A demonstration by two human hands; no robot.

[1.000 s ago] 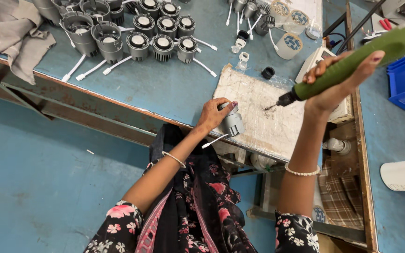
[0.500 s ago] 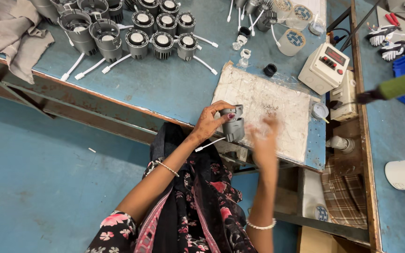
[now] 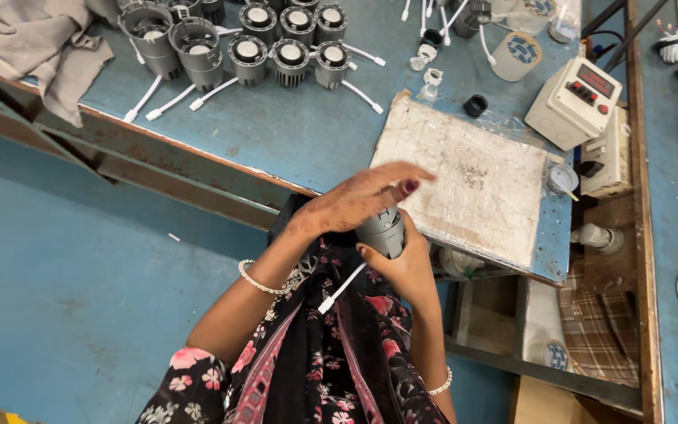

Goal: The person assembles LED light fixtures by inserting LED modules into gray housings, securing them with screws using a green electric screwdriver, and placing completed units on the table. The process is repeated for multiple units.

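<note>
— What does the surface (image 3: 292,133) look like?

— It is blue and worn, with a rusty front edge, above a blue floor (image 3: 64,298). A scuffed white work pad (image 3: 464,177) lies near its front edge. At the back stand rows of grey finned lamp housings (image 3: 292,59), each trailing a white lead. A grey cloth (image 3: 49,47) is bunched at the far left. To the right of the pad sits a white meter box (image 3: 574,102) with a dark display, and a small black ring (image 3: 475,104) lies just behind the pad.

— And the hands?

— Both meet at the near edge of the pad, over the person's lap. The right hand (image 3: 406,271) comes from below, its grip wrapped around a grey lamp housing (image 3: 382,230), thumb on the side. The left hand (image 3: 362,200) lies across the top of the same housing, fingers stretched out flat and pointing toward the pad, the palm pressing down rather than curling closed.

— Where is the housing's lead?

— Its white lead (image 3: 343,288) hangs down and to the left, over the dark flowered dress (image 3: 331,369).
</note>
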